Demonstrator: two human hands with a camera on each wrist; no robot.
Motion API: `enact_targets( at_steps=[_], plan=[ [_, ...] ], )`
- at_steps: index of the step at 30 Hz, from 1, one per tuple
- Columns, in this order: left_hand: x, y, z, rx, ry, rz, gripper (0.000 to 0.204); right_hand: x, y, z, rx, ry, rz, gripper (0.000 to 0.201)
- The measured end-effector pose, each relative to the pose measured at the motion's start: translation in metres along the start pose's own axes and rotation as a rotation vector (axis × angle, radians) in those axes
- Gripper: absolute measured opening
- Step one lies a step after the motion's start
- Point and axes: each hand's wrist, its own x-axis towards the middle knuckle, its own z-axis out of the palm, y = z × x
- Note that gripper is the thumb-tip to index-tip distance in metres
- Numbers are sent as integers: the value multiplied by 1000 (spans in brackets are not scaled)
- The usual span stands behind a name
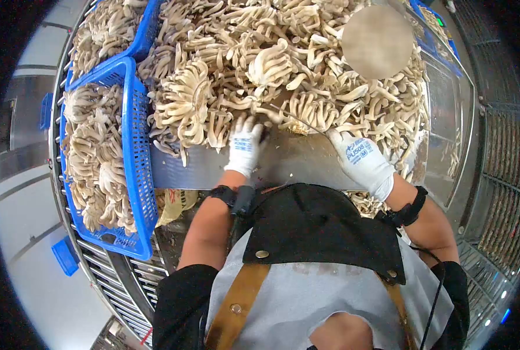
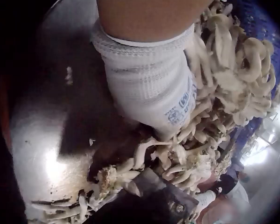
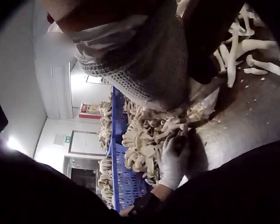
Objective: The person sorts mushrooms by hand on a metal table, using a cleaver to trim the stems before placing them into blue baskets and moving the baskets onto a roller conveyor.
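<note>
Mushrooms with pale stems and grey-brown caps (image 1: pixel 312 111) lie heaped over a metal table (image 1: pixel 190 169). My left hand (image 1: pixel 243 149), in a white glove with blue print, reaches to the near edge of the heap. Its fingers are extended and touch the mushrooms there; in the left wrist view the glove (image 2: pixel 149 88) hides them. My right hand (image 1: pixel 362 160), gloved alike, grips a long, slender, dark metal tool (image 1: pixel 301 121). The tool points left across the heap, its far end close to the left fingers. A large mushroom cluster (image 1: pixel 193 102) stands left of the left hand.
A blue crate (image 1: pixel 130 140) full of mushrooms stands left of the table on a roller conveyor (image 1: pixel 117 291). Another filled blue crate (image 1: pixel 149 35) is behind it. Below the table edge lies a yellowish printed sack (image 1: pixel 175 207). Metal racks (image 1: pixel 502 163) line the right side.
</note>
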Motion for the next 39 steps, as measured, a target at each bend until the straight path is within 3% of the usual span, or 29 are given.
enact_targets(
  at_steps=[3, 5, 7, 11, 12, 13, 16, 20, 23, 25, 28, 30, 31, 33, 35, 36, 37, 39],
  plan=[
    [-1, -35, 2, 76, 63, 42, 41, 6, 2, -9, 51, -27, -103, 33],
    [5, -36, -13, 79, 111, -33, 42, 8, -3, -9, -5, -102, -62, 31],
    [16, -33, -22, 77, 77, -145, 43, 9, -7, -6, -50, -121, -44, 31],
    [20, 8, -54, 29, 74, -152, 53, 11, -13, -5, -134, -168, -72, 31],
    [20, 11, -55, 39, -41, -18, 60, 8, -12, -8, -123, -157, -71, 30],
    [19, 7, -43, 73, -41, 107, 56, 4, -11, -15, -112, -149, -74, 30],
    [30, -17, -21, 232, -76, 143, 36, 3, -5, -23, -87, -169, -89, 38],
    [46, -43, -49, 277, 26, 172, 16, 10, 7, -21, -92, -243, -117, 42],
    [47, -49, -65, 235, 10, 196, 27, 17, 14, -13, -78, -205, -176, 36],
    [38, -37, -72, 88, 154, 90, 27, 28, 19, -2, -44, -173, -239, 30],
    [5, -1, -81, -121, 394, -73, 19, 56, 34, 69, 115, -52, -237, 31],
    [-26, 17, -57, -327, 127, -132, 36, 64, 23, 68, 80, -57, -118, 32],
    [-27, 35, -52, -352, -56, -231, 59, 65, 20, 69, 103, -23, -84, 32],
    [-11, 64, -31, -309, -59, -160, 86, 72, 21, 73, 168, -17, -76, 33],
    [13, 79, -9, -184, -17, -78, 79, 77, 24, 82, 190, 58, -98, 33],
    [24, 86, -23, -227, -159, -34, 63, 69, 31, 89, 183, 118, -129, 34],
    [17, 78, 3, -142, -208, 139, 57, 62, 36, 94, 182, 167, -176, 35],
    [-6, 74, 3, -121, -291, 170, 51, 39, 32, 61, 267, 39, -129, 35]
  ],
)
